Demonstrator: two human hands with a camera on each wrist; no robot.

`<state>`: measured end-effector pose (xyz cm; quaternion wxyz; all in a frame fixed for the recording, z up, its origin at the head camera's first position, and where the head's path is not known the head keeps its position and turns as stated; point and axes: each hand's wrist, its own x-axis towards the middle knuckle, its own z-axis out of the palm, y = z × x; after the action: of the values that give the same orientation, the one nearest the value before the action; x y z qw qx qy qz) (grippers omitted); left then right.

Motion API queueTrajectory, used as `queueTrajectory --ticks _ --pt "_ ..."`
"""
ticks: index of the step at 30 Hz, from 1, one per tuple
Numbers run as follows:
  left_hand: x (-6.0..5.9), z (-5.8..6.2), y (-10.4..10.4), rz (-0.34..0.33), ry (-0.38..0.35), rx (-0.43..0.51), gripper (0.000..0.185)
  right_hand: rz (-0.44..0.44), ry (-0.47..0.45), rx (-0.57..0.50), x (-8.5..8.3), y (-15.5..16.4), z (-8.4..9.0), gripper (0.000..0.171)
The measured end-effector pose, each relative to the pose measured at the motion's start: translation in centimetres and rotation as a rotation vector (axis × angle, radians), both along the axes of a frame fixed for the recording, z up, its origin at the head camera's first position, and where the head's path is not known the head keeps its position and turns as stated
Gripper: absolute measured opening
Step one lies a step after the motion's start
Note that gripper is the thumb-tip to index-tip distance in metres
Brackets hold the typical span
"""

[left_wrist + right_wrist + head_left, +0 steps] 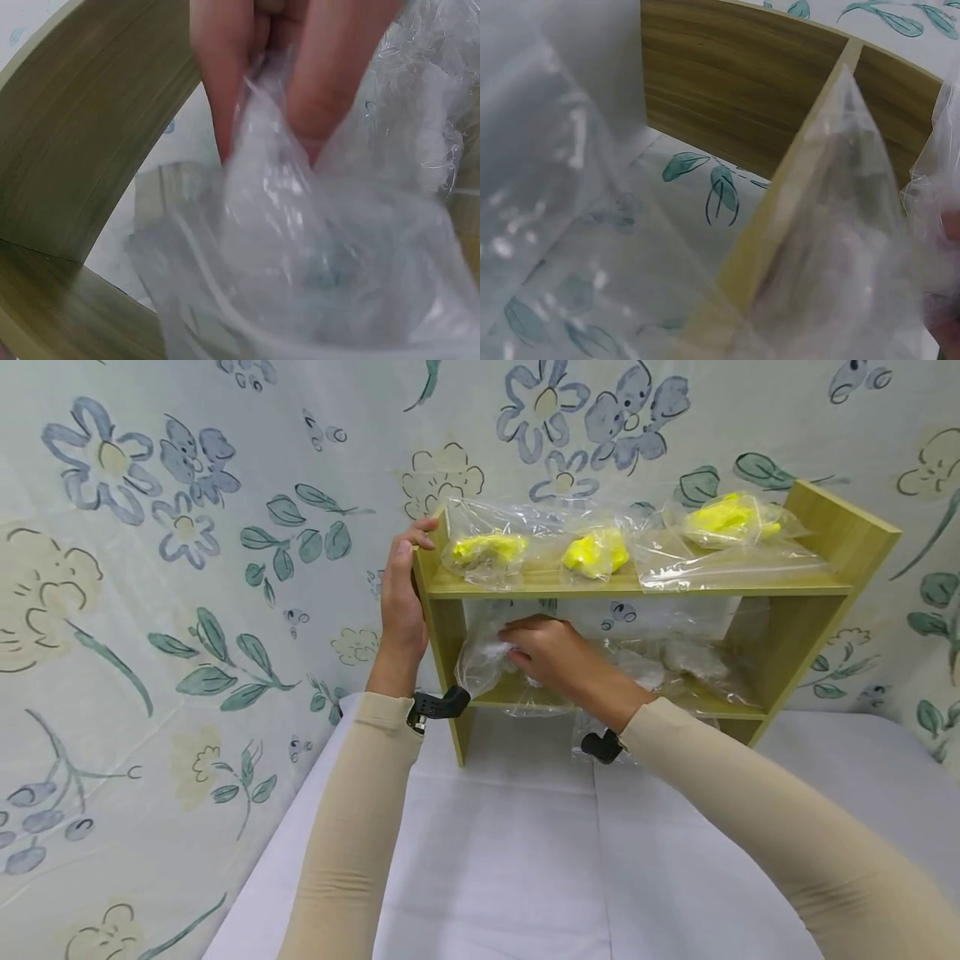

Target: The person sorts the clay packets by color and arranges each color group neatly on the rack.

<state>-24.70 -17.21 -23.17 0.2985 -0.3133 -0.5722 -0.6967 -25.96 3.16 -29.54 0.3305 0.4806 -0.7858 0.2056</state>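
Observation:
My right hand pinches a clear plastic bag at the left end of the wooden shelf's middle level. In the left wrist view, its fingers close on the gathered top of the bag, with whitish contents visible through the film. My left hand grips the left side panel of the wooden shelf near its top, fingertips bent over the edge. Clear film fills much of the right wrist view, where most of the right hand is out of sight.
On the top level lie clear bags with yellow contents: one left, one in the middle, one right. Bags with whitish contents sit further right on the middle level. A white cloth covers the table; patterned fabric hangs behind.

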Motion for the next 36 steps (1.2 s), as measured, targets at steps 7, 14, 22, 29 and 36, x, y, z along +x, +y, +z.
queueTrajectory --ticks 7,14,22,29,36 --pt "0.0 0.1 0.1 0.003 0.005 -0.003 0.027 -0.028 -0.121 0.025 -0.9 -0.7 -0.9 0.021" --pt "-0.5 0.0 0.0 0.009 0.015 -0.008 0.027 -0.063 -0.173 0.054 -1.2 -1.1 -1.5 0.024" --pt "-0.6 -0.3 -0.1 0.030 0.006 -0.019 0.028 -0.096 -0.237 0.145 -1.7 -1.6 -2.1 0.027" --pt "-0.4 -0.3 0.2 0.009 0.002 -0.009 0.028 -0.136 -0.306 0.243 -2.1 -1.8 -2.7 0.031" --pt "-0.2 -0.2 0.2 0.013 -0.003 -0.010 0.027 -0.141 -0.252 0.297 -2.3 -2.1 -2.8 0.032"
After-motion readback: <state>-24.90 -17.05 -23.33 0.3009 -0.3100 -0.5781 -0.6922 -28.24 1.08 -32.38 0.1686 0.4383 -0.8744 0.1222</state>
